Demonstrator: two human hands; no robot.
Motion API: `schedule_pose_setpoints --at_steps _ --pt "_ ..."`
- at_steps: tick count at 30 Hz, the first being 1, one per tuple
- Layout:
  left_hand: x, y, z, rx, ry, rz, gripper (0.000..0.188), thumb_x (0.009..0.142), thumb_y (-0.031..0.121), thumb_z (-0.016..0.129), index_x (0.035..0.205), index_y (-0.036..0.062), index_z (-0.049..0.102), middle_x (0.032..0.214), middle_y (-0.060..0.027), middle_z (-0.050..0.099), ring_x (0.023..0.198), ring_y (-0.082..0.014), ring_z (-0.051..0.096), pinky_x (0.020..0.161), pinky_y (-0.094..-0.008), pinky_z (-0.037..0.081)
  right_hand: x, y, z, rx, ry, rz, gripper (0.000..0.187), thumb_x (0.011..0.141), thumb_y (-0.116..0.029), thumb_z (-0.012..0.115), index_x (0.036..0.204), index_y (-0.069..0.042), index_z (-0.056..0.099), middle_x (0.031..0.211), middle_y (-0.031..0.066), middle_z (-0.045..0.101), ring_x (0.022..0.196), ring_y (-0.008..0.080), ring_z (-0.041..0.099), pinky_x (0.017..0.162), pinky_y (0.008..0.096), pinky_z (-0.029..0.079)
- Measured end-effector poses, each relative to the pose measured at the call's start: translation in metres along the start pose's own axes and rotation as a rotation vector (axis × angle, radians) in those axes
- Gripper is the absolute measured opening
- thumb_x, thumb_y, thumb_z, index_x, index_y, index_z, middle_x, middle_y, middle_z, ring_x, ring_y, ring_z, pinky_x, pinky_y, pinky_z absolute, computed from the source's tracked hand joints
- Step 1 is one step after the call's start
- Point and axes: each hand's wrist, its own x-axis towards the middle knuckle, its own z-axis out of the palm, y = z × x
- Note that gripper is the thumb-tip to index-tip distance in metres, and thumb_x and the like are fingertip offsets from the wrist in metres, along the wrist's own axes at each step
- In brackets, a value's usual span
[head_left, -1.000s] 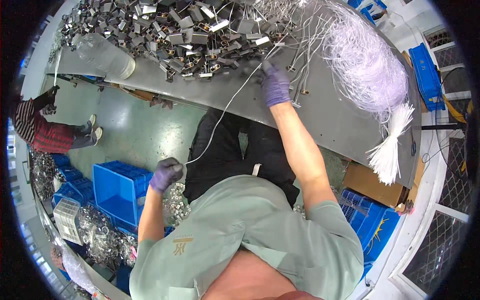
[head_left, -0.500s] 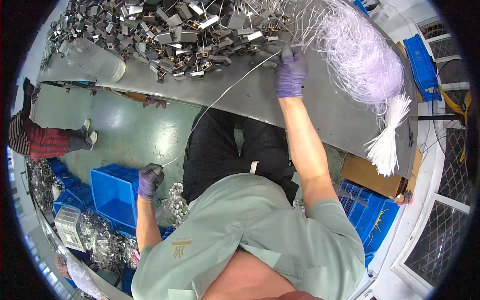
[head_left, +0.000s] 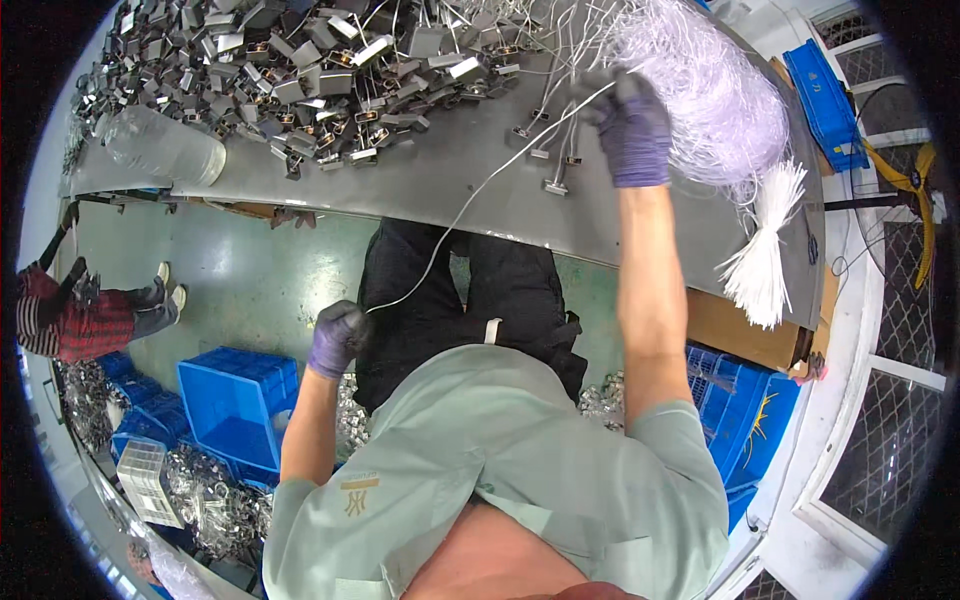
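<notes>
A thin white cord (head_left: 470, 205) runs slack from my left hand up to my right hand. My left hand (head_left: 338, 338), in a purple glove with dark fingers, is closed on its lower end beside my thigh. Over the grey table (head_left: 450, 185), my right hand (head_left: 634, 130) is gloved the same way, its fingers curled round the upper end; blur hides the exact grip. Just left of my right hand, several small metal pieces on white cords (head_left: 555, 184) lie on the table. A large heap of dark metal pieces (head_left: 330, 85) spreads over the table's left side.
A clear plastic bottle (head_left: 165, 147) lies beside the heap. Right of my hand sit a pale purple bundle of strands (head_left: 700, 95) and a white cord bundle (head_left: 765, 250). Blue crates (head_left: 235, 405) stand on the floor. Another person (head_left: 100, 310) stands at the far left.
My left hand has moved up and right, towards my thigh. The right hand has shifted right, and the small corded metal pieces beside it now show. The cord hangs with a deeper bend.
</notes>
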Motion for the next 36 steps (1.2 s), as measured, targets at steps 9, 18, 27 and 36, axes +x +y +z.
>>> schedule_pose_setpoints --at_steps 9,18,27,36 --pt "0.057 0.025 0.089 -0.141 -0.137 0.146 0.020 0.081 0.021 0.060 0.075 0.0042 0.050 0.063 -0.0003 0.047 0.055 -0.0096 0.045 0.050 -0.0241 0.039 -0.019 -0.024 -0.020 -0.113 0.084 0.049 0.029 0.089 -0.020 0.058 0.104 0.003 0.052 0.086 0.0171 0.065 0.072 0.0265 0.066 0.055 0.0283 0.051" --pt "0.079 0.050 0.134 0.187 -0.012 0.237 0.019 0.082 0.018 0.065 0.089 0.0016 0.062 0.077 -0.0027 0.060 0.066 -0.0100 0.052 0.060 -0.0242 0.044 -0.114 0.083 -0.028 -0.418 -0.149 0.437 0.034 0.088 -0.022 0.058 0.104 0.007 0.056 0.083 0.0100 0.063 0.073 0.0168 0.063 0.060 0.0269 0.053" --pt "0.077 0.062 0.154 0.584 -0.031 0.670 0.011 0.082 0.011 0.064 0.087 0.0022 0.064 0.080 -0.0075 0.063 0.074 -0.0179 0.059 0.069 -0.0284 0.046 -0.100 0.075 -0.017 -0.244 -0.077 0.615 0.032 0.093 -0.023 0.051 0.114 0.001 0.051 0.093 0.0164 0.065 0.068 0.0219 0.066 0.056 0.0285 0.056" --pt "0.087 0.049 0.142 0.990 0.018 0.995 0.009 0.079 0.014 0.066 0.084 0.0076 0.064 0.079 -0.0137 0.060 0.073 -0.0317 0.059 0.064 -0.0380 0.046 -0.091 0.074 -0.009 0.128 0.114 0.623 0.037 0.092 -0.029 0.052 0.113 0.001 0.048 0.093 0.0207 0.063 0.077 0.0337 0.065 0.062 0.0419 0.056"
